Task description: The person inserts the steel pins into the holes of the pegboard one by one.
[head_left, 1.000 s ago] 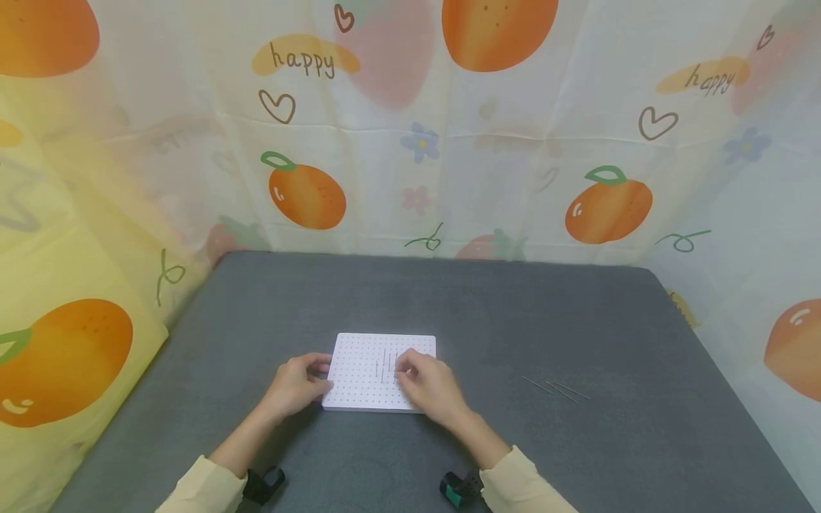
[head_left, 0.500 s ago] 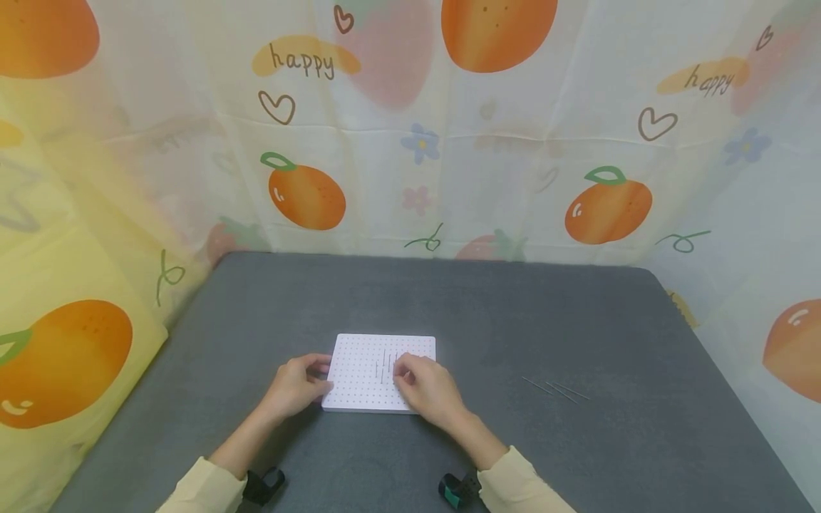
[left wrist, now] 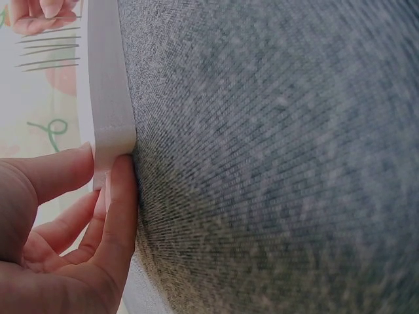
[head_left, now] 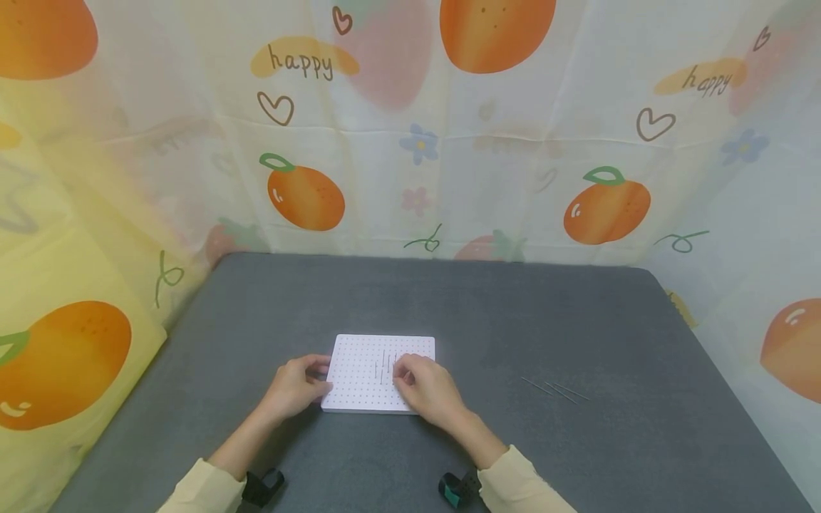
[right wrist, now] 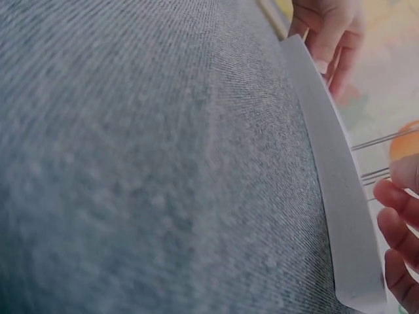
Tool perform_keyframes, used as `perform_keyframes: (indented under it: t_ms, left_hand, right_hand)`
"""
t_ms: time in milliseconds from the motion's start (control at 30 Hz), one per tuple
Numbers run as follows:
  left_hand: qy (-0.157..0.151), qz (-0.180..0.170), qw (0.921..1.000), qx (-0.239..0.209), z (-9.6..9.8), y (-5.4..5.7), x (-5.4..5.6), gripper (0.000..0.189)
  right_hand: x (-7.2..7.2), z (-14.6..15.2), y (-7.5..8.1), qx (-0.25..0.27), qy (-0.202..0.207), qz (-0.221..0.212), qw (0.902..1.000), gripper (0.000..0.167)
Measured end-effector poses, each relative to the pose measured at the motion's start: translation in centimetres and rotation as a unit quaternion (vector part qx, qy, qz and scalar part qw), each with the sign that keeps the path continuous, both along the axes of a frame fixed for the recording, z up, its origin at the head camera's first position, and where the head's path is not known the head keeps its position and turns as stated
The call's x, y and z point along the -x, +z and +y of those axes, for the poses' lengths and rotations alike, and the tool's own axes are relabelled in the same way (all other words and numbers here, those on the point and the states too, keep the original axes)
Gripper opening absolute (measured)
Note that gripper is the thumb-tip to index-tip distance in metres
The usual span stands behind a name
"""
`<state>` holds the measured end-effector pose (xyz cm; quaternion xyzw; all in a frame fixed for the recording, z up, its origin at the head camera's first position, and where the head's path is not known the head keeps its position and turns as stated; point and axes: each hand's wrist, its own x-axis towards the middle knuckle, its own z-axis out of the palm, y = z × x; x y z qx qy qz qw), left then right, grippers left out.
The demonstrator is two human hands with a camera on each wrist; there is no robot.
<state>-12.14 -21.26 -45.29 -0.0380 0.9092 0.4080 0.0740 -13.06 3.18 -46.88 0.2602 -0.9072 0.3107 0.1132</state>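
Note:
A white pegboard [head_left: 351,388] with rows of small holes lies on the dark table. Several thin metal needles [head_left: 384,365] stand upright in it, right of its middle. My left hand [head_left: 295,387] grips the board's left edge; in the left wrist view the thumb is at the top rim and a finger [left wrist: 121,203] lies against the side. Over the board's right part, my right hand [head_left: 428,387] pinches a thin needle between thumb and forefinger. In the right wrist view needles [right wrist: 380,140] rise beside the right fingertips [right wrist: 393,193]. The pinched needle's lower end is hard to make out.
Several loose needles [head_left: 564,390] lie on the grey table [head_left: 577,320] to the right of the board. A fruit-printed curtain [head_left: 487,164] hangs behind the table. Black wrist straps [head_left: 263,486] show near both cuffs.
My right hand has shifted slightly left and down over the board, then stayed nearly still. The left hand keeps its grip on the board's edge.

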Motion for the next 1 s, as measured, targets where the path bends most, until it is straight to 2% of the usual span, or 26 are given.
perform_keyframes:
  t_ms: [167,333,533,767,1000]
  left_hand:
    - [-0.002,0.001,1.0000,-0.002,-0.1,-0.1,0.0,0.042]
    - [-0.001,-0.001,1.0000,0.001,0.0,-0.1,0.0,0.042]
    - [0.000,0.002,1.0000,0.002,0.0,-0.1,0.0,0.042]
    - [-0.002,0.005,1.0000,0.002,0.0,-0.1,0.0,0.043]
    - [0.002,0.006,1.0000,0.001,0.1,0.0,-0.1,0.043]
  right_hand:
    - [0.0,0.4,0.1,-0.009,-0.003,-0.007,0.9999,0.007]
    - [-0.1,1.2,0.4,-0.013,-0.002,0.006,0.9999,0.008]
    - [-0.3,2.6,1.4,-0.007,-0.002,0.000,1.0000,0.010]
    - [-0.2,4.8,2.3,0.014,-0.004,0.008,0.9999,0.014]
    - [-0.2,7.0,2.4,0.048,-0.005,0.027,0.9985,0.017]
